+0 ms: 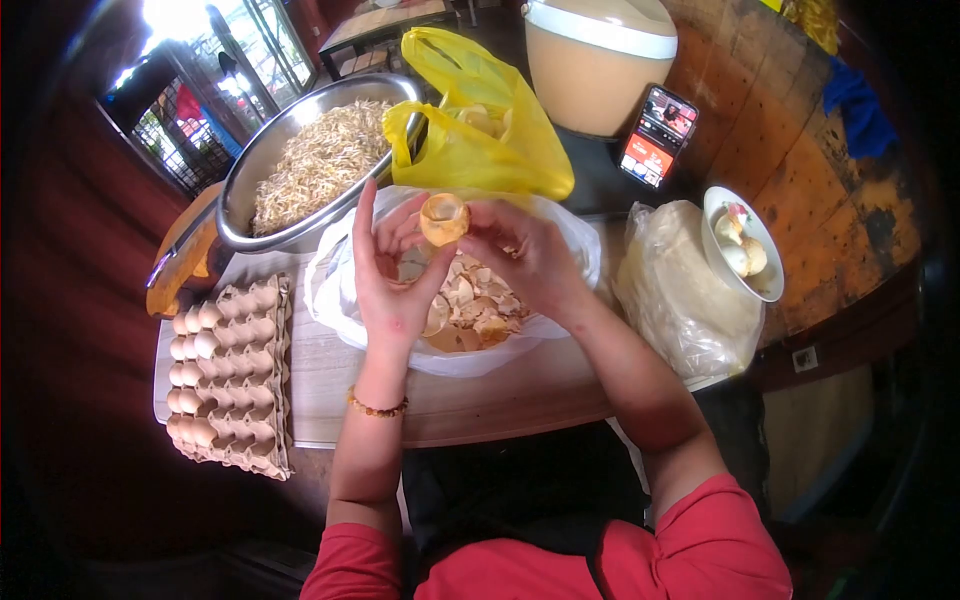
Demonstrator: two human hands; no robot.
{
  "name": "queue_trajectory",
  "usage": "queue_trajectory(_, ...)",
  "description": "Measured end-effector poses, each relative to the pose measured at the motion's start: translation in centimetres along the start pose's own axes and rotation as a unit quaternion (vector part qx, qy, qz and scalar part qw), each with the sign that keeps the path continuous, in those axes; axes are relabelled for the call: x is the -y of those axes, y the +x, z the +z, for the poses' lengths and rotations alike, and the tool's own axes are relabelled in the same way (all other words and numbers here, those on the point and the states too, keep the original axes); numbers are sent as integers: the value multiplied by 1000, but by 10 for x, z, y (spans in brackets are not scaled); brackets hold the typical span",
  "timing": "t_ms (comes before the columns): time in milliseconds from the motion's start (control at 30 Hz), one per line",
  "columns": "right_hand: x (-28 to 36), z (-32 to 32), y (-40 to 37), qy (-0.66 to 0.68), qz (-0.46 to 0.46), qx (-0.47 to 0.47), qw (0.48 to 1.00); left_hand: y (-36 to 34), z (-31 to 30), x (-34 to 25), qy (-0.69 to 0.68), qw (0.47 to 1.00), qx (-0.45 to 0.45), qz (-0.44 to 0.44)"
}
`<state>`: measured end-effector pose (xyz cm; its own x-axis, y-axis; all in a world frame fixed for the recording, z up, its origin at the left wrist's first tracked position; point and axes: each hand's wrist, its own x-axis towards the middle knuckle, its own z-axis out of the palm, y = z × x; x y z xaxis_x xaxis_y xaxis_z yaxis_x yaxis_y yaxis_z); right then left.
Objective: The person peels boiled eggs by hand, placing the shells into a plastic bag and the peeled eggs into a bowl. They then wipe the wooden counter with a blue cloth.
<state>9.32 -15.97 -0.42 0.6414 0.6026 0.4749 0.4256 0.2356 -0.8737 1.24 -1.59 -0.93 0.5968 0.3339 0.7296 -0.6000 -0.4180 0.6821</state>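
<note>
Between my two hands, above a white plastic bag [345,290], is an opened, hollow-looking eggshell [444,219]. My left hand [395,270] has its thumb against the shell's lower side, with the index finger stretched upward. The fingers of my right hand [520,255] close on the shell's right side. Broken eggshells [480,300] lie in the white bag below. A yellow plastic bag [510,150] with pale round items inside stands just beyond. At the left, a cardboard egg tray [245,375] holds several eggs [205,345] along its left side.
A metal bowl of sprouts [325,165] stands at the back left. Behind are a beige lidded container [598,70] and a lit phone [658,137]. At the right, a white bowl [742,243] with pale pieces rests against a clear plastic bag [680,290].
</note>
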Motion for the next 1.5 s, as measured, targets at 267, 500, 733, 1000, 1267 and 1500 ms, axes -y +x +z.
queue_trajectory(267, 4, -1, -3, 12, 17, 21, 1000, -1, -2, -9, 119, 992, 27, 17)
queue_trajectory(500, 6, -3, -2, -24, 31, 31, 999, -4, 0, -11, 170, 982, 57, 52)
queue_trajectory(733, 15, -1, -4, -57, 75, 4, 996, -5, 1, -21, 292, 942, 117, 113)
queue_trajectory(1000, 0, 3, -4, 84, 26, -39, 995, -8, 1, -17, 243, 966, 87, 33)
queue_trajectory(1267, 20, -11, -3, -96, -68, -102, 988, 2, 0, -14, 148, 987, -24, 59)
queue_trajectory(1500, 32, -8, -10, -175, -131, -119, 969, 134, 8, -51, 131, 990, 36, 47)
